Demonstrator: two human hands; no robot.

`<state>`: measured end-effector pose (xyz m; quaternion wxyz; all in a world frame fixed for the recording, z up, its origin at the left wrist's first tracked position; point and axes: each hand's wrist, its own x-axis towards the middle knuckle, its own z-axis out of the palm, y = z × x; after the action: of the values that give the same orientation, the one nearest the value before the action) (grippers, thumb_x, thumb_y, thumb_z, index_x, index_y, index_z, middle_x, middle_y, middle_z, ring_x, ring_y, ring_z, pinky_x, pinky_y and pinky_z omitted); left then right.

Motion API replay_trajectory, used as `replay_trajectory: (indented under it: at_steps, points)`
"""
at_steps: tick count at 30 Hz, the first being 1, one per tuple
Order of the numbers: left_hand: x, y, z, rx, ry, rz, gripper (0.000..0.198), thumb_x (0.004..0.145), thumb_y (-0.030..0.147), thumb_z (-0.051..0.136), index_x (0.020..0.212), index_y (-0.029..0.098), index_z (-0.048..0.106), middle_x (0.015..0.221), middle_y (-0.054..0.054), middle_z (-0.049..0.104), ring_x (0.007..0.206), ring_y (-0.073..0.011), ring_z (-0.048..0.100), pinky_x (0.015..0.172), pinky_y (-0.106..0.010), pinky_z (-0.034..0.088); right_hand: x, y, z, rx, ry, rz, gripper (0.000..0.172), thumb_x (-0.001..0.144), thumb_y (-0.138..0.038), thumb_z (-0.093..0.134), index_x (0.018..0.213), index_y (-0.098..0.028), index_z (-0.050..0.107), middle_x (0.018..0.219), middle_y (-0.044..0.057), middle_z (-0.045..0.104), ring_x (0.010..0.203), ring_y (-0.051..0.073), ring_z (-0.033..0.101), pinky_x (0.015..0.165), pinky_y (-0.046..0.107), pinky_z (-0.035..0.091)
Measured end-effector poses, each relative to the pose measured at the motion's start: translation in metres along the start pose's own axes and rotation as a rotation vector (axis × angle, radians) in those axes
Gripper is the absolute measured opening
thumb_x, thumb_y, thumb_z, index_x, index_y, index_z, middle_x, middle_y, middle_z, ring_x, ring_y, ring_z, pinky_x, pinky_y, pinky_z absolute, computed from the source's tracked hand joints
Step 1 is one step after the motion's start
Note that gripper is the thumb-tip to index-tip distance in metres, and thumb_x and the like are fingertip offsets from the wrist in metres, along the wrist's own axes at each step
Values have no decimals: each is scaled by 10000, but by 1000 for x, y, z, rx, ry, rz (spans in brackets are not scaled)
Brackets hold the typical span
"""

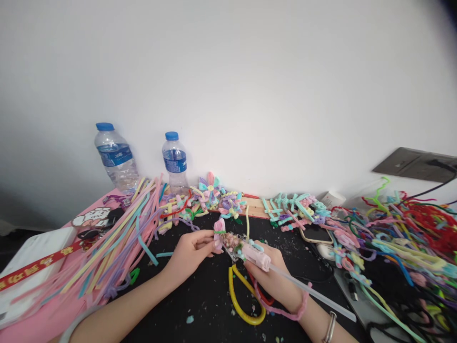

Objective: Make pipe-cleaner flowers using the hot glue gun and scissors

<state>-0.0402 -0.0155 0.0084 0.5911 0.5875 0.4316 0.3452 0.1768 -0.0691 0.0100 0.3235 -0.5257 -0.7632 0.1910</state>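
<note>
My left hand (191,250) is closed, pinching a small pink chenille-stem piece (219,229) between thumb and fingertips. A bit of green shows across that piece. To its right, my right hand (276,274) wraps round a pale pink glue gun (256,256), whose front points left toward the pink piece. A long translucent glue stick (317,295) sticks out of the gun's back, over my right wrist. The gun's nozzle is hard to make out among small dried-looking bits. Below both hands lie scissors (231,290) with a yellow handle loop; a red loop is partly covered by my right hand.
Bundled chenille stems (117,238) lie at left, near two water bottles (174,162) against the wall. Finished-looking chenille flowers (210,188) sit at the back. A phone (316,233), a mouse (325,252) and tangled stems (428,228) crowd the right. Scraps dot the black mat (200,295).
</note>
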Motion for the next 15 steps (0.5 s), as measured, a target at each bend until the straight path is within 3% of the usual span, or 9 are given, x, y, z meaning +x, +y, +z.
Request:
replay_trajectory:
  at_steps: [15]
  points:
    - [1,-1,1,20,-4,4,299,778,342,605,991,141,667,868,-84,737,770,-225,697,641,-269,546,-3,1,-1,-8,-23,-24,145,783,-143,526,705,-208,422,667,-33,493,585,121,482,543,225,372]
